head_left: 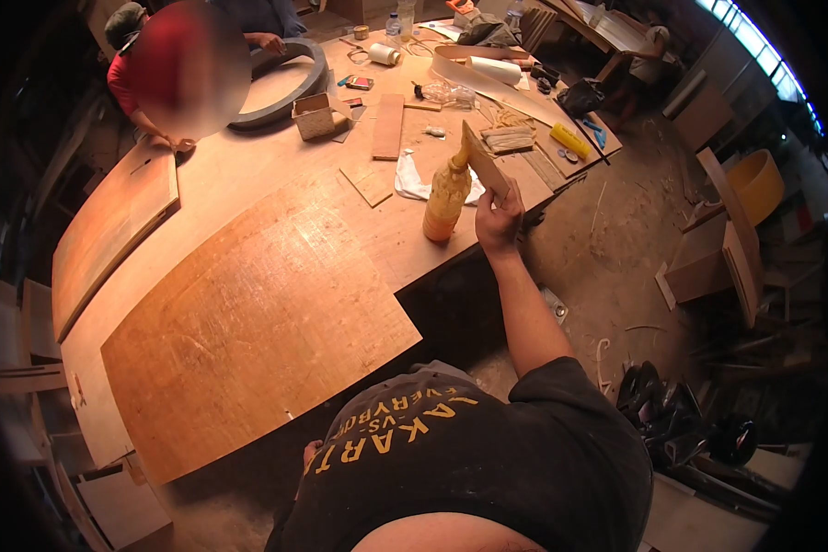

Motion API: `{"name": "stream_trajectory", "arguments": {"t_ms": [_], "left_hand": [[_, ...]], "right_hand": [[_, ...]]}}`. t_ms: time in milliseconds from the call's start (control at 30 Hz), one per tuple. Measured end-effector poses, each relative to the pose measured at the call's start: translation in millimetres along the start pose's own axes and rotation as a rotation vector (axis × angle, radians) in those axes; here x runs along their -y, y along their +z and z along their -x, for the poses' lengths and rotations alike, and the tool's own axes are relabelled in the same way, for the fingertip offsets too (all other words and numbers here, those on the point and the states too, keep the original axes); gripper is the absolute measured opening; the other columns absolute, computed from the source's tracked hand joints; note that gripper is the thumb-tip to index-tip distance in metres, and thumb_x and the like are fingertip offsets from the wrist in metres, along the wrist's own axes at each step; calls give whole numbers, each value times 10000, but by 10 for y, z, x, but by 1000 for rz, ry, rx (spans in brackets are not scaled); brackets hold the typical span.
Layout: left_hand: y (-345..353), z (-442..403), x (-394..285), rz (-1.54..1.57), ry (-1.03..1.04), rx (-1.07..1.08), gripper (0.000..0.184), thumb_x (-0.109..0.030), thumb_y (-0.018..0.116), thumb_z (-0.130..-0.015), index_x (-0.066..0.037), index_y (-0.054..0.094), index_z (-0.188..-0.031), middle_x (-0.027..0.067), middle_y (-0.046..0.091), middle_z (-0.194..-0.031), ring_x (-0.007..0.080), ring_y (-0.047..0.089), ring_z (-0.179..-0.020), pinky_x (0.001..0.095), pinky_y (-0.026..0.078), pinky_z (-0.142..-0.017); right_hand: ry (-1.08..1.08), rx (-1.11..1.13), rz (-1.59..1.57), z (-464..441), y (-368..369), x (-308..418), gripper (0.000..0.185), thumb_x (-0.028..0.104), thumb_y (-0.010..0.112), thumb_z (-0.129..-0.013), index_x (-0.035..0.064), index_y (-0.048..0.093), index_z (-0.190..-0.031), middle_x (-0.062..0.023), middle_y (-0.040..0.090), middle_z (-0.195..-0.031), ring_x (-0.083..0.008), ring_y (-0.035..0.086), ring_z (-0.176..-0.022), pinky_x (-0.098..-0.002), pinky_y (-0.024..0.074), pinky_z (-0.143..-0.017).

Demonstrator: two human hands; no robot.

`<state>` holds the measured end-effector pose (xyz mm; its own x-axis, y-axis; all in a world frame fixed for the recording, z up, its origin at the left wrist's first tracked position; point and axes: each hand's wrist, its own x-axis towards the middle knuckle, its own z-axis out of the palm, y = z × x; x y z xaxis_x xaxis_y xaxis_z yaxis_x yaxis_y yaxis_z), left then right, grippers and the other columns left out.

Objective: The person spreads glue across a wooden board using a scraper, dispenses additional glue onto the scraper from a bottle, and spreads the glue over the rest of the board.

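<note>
In my right hand point(499, 221) is a thin, flat wooden piece point(486, 164), held by its lower end with the fingers closed. Its upper edge meets the top of a plastic bottle point(446, 201) smeared with yellow glue, which stands upright near the table edge with orange-yellow liquid at the bottom. Only a sliver of my left hand point(311, 452) shows beside my shirt, and its fingers are mostly hidden. A large glossy plywood sheet point(258, 322) lies on the table in front of me. Behind the bottle is a white cloth or paper point(412, 177).
Across the table point(285, 170), a person in red touches another wooden panel point(115, 244), near a dark ring-shaped frame point(317, 78). A cardboard box point(317, 118), wood strips point(508, 138) and a yellow roll point(570, 141) lie farther back. Floor and stacked boards are to the right.
</note>
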<state>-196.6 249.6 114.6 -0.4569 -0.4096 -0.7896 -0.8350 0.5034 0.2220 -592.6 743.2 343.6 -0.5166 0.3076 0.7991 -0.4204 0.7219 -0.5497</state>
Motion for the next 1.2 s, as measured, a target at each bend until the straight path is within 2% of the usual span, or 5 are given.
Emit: {"name": "stream_trajectory", "arguments": {"t_ms": [433,667,767,967,1200], "left_hand": [[-165,126,-67,-118,9,41,505,-318,715,-926,-26,654,-1333,244,711,-1198,402,675,-1134,456,519,-1001],[-1046,701,-1279,-854,183,377,507,-323,715,-927,-26,655,-1334,247,712,-1204,403,677,-1137,455,520,-1002],[-1000,704,-2205,-588,571,186,639,-401,723,-916,7,621,-1397,282,673,-1324,413,649,-1247,459,511,-1076],[48,586,-4894,6,1321,25,1250,-411,920,-755,99,161,-1608,378,366,-1589,456,419,-1476,454,373,-1211],[1083,331,-6059,626,1409,-250,1303,-279,989,-653,52,163,-1605,213,526,-1358,400,535,-1262,473,414,-1113]], "right_hand": [[-14,-19,-7,-27,-5,33,308,-93,600,-885,-16,649,-1179,-170,679,-1014,-357,702,-959,-386,548,-829],[-4,2,2,-75,-3,14,311,-116,591,-886,2,677,-1160,-167,700,-1048,-350,706,-980,-384,552,-852],[1,12,-22,-96,-32,39,319,-128,588,-884,0,683,-1161,-168,706,-1056,-348,707,-983,-388,557,-855],[-51,60,-51,-101,-77,15,450,-173,572,-850,17,692,-1240,-187,712,-1096,-362,710,-1003,-422,577,-866],[28,88,-102,-80,-105,-75,456,-161,590,-847,24,706,-1248,-177,710,-1081,-345,710,-1016,-406,573,-898]]}}
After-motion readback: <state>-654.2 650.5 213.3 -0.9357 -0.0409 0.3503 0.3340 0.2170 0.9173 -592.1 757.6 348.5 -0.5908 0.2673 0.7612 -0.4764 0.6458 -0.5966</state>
